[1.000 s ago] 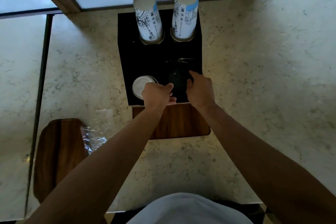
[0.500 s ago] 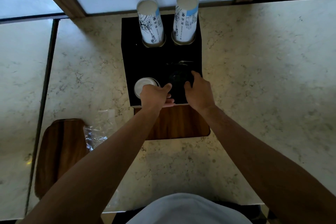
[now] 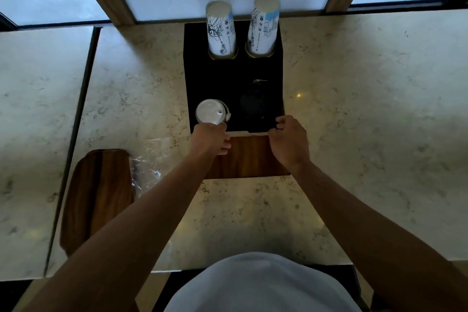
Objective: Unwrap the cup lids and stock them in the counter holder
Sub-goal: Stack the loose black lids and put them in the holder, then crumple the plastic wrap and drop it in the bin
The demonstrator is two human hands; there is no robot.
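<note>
The black counter holder (image 3: 215, 83) stands on the marble counter. A stack of white lids (image 3: 210, 114) fills its front left slot. A stack of black lids (image 3: 253, 106) sits low in the front right slot, dark and hard to make out. My left hand (image 3: 210, 139) is at the holder's front left corner with its fingers curled under the edge. My right hand (image 3: 288, 139) is at the front right corner, fingers bent over the edge. Neither hand touches a lid.
Two tall stacks of printed paper cups (image 3: 221, 28) (image 3: 263, 25) stand in the rear slots. Crumpled clear plastic wrap (image 3: 147, 162) lies on the counter to the left, beside a dark wooden board (image 3: 98, 197). A wooden panel (image 3: 248, 157) sits below the holder's front edge.
Both hands have drawn back from the black lid stack and moved apart to the holder's front corners. The black lids are now uncovered in their slot.
</note>
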